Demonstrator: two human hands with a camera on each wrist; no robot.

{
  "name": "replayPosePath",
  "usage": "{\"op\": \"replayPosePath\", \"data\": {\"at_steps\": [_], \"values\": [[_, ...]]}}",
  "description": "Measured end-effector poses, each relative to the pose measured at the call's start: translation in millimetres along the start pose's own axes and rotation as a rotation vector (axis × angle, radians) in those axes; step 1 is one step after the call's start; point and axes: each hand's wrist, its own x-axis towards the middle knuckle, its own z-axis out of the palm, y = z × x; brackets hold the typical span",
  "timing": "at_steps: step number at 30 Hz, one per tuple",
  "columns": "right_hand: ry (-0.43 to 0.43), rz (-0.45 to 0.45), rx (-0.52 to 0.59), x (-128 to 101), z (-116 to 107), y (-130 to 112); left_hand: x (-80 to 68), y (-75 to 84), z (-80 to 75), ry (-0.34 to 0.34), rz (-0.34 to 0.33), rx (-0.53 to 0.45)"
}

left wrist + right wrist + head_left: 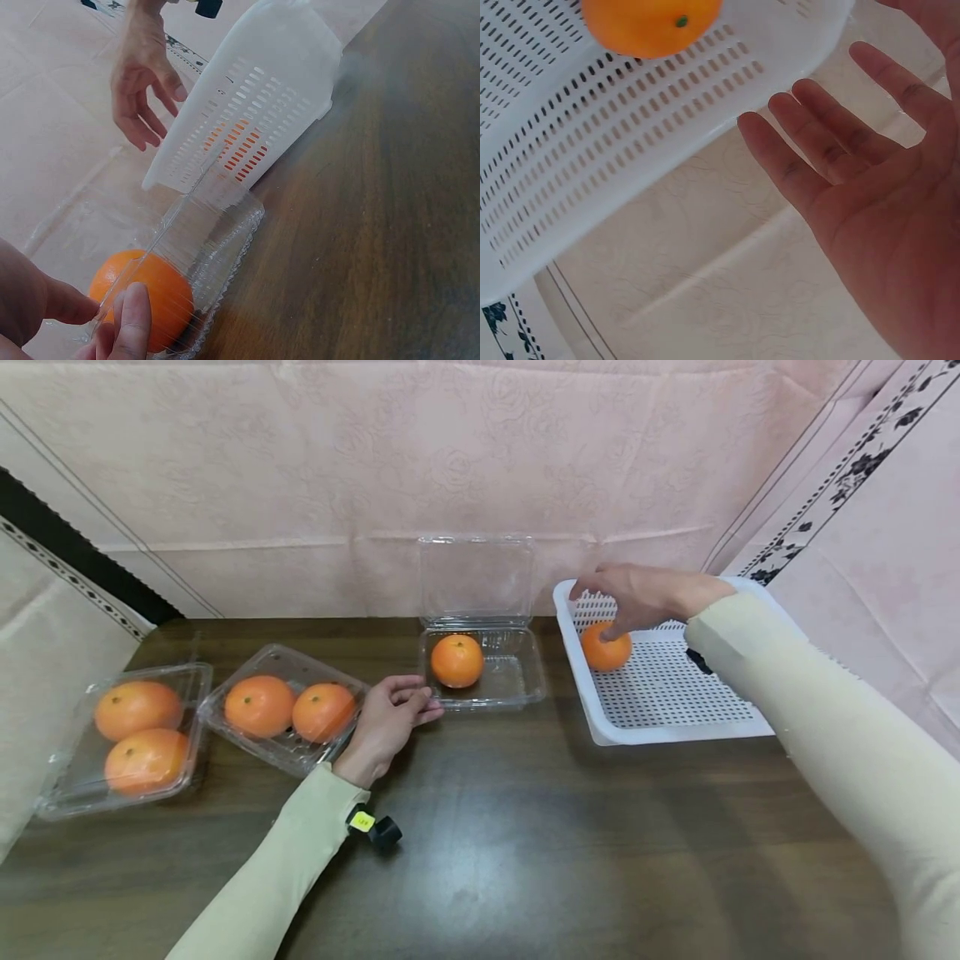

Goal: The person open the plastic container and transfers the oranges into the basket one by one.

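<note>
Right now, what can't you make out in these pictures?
Head: part of the basket, hidden by the right sleeve.
Head: marks on the yellow label, too small to read.
Left wrist: most of the basket's orange, hidden by the basket.
Right wrist: part of that orange, cut off by the top edge.

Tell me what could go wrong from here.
The right hand does not yet grip the orange in the white plastic basket, so it could roll when touched.
The left hand pinches the clear clamshell by its edge; a tug might shift it and roll the orange inside.
Its upright lid could also be knocked shut.
</note>
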Motion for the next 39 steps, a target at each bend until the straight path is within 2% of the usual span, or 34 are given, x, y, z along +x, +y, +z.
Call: {"op": "replayPosePath", "data": {"at_steps": [16, 39], "values": [[0.019, -0.075, -0.063, 6, -16, -30, 1.6, 0.8, -2.9, 0.004, -0.010, 0.008], [0.004, -0.150, -0.082, 25, -7, -66, 1.3, -1.7, -0.4, -0.002, -0.009, -0.019]]}}
